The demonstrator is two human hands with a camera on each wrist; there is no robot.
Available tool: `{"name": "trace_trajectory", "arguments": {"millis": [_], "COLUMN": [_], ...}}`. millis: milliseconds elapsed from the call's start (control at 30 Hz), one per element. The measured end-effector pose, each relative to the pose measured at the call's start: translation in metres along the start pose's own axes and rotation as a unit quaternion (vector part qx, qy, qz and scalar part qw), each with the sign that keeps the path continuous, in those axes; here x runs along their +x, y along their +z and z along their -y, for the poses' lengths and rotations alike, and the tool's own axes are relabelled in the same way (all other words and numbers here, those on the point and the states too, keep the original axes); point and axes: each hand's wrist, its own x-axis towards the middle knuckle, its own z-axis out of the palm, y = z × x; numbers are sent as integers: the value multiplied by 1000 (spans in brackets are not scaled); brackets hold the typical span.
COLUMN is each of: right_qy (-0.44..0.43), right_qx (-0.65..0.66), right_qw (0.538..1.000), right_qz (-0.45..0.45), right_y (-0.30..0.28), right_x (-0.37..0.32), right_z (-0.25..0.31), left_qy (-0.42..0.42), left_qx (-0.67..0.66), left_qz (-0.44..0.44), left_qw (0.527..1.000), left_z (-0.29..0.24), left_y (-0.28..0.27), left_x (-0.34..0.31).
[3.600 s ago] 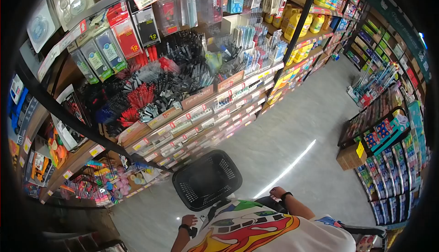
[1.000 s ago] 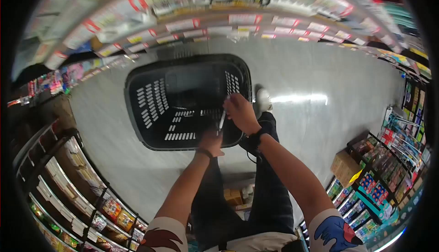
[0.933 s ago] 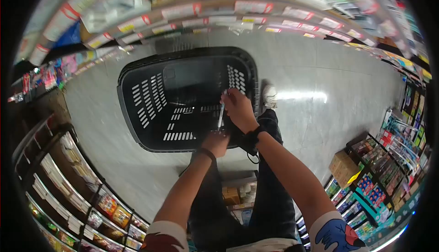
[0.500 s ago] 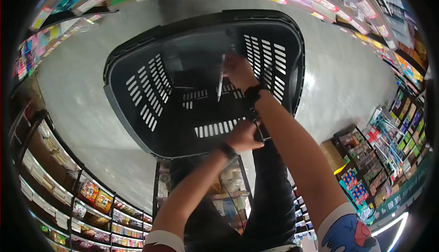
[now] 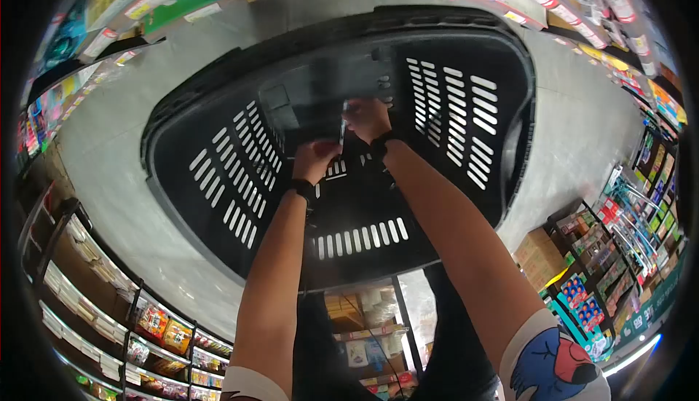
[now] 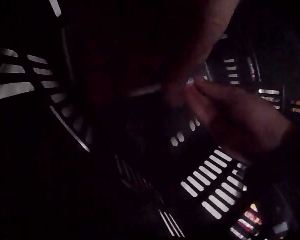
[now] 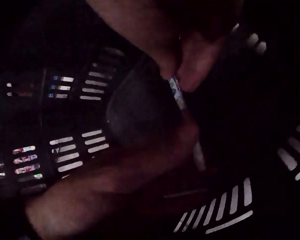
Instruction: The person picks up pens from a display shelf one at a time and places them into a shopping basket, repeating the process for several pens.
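Holds a slim white pen [image 5: 342, 128] slanting inside a large black basket [image 5: 451, 18], well within the rim and above the bottom. Pinches its patterned upper end between thumb and finger with the right hand [image 5: 369, 118], narrow and closed on it. Grips it lower down with the left hand [image 5: 315, 162], fingers crossing over the barrel and leaving the pale lower end sticking out beyond, as seen from the right wrist. Lies loose in the basket, near the left hand, a thin pale strip [image 7: 185, 193], too dim to identify. Lets light through rows of slots in the basket's walls and bottom. Stands to the right of the basket, beside a display of packets, a brown cardboard box [image 5: 539, 257]; cannot tell its contents. Holds orange and red packets [image 5: 175, 335] on the rack [image 5: 132, 295] at lower left.
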Motion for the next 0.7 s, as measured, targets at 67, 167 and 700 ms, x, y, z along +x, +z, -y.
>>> {"name": "trace_trajectory", "arguments": {"millis": [67,167,700], "right_qy": [2,59,-12], "right_qx": [-48,-33,-69], "right_qw": [999,997,996], "right_qz": [18,44,-48], "right_y": [13,30,-5], "right_x": [19,26,-19], "right_z": [-24,-29,-11], "left_qy": [-18,-43,25], "left_qx": [-5,21,121], "left_qz": [18,41,25], "left_qw": [1000,998,992], "left_z": [10,38,-2], "left_y": [3,4,-22], "left_x": [19,46,25]}}
